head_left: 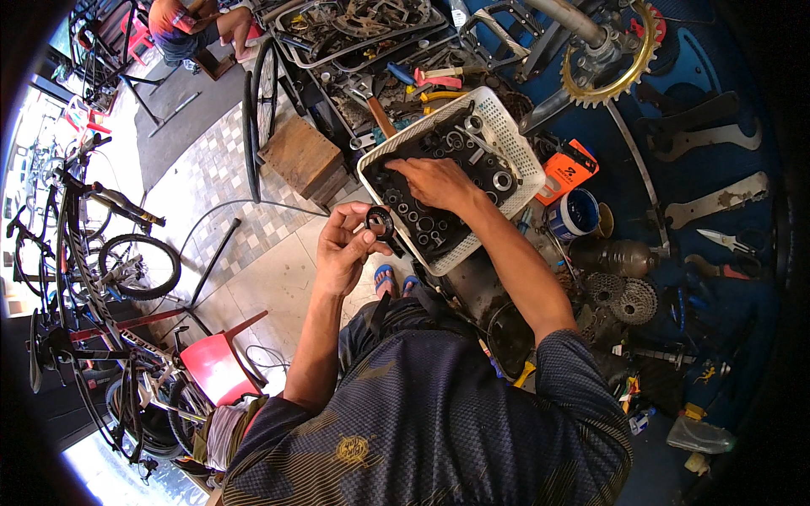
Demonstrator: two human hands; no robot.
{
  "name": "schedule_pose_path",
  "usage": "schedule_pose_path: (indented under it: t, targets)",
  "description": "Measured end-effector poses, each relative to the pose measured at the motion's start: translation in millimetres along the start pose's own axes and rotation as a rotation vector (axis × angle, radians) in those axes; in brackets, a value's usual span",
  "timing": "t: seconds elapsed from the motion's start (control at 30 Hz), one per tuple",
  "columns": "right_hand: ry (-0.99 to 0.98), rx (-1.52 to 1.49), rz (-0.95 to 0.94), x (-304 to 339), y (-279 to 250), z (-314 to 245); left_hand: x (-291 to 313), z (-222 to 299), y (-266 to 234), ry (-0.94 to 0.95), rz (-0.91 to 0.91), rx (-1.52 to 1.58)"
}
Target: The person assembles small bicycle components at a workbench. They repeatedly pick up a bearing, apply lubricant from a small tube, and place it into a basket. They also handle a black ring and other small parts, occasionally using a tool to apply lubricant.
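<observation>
My left hand point(342, 253) pinches a black ring-shaped bike part point(380, 223) between thumb and fingers, held up beside the near left corner of a white plastic basket point(516, 126). Inside that basket lie many small metal rings and cups point(426, 225) on a dark, greasy bottom. Over the basket reaches my right hand point(434, 181), its forefinger stretched toward the left wall among the parts. The undersides of its fingers are hidden, and I see no part held in them.
A wooden block point(301, 160) stands left of the basket. A crankset with a gold chainring point(620, 63) hangs at the upper right. Blue-white tub point(575, 212), orange packet point(567, 173) and cassette sprockets point(633, 299) lie to the right. Bicycles point(139, 266) and a red chair point(218, 367) fill the left; a person point(198, 34) sits far off.
</observation>
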State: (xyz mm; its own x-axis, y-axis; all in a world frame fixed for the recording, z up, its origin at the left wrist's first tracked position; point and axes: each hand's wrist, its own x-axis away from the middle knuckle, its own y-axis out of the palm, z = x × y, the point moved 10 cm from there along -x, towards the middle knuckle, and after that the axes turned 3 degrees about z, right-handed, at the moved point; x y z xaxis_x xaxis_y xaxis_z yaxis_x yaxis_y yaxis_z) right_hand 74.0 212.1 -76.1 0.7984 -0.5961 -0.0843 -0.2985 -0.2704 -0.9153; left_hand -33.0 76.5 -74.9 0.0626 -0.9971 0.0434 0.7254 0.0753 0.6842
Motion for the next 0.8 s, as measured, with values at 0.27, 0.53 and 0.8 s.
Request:
schedule_pose_path:
  t: [0.27, 0.53, 0.8]
  targets:
    - [-0.017, 0.019, 0.033, -4, 4, -1, -1, -2, 0, -0.005, -0.002, -0.012]
    - [0.141, -0.12, 0.017, 0, 8, 12, -3, -1, -3, -0.003, 0.011, 0.015]
    - [0.292, -0.569, 0.235, 16, -19, 25, -17, 1, 8, 0.012, 0.014, -0.028]
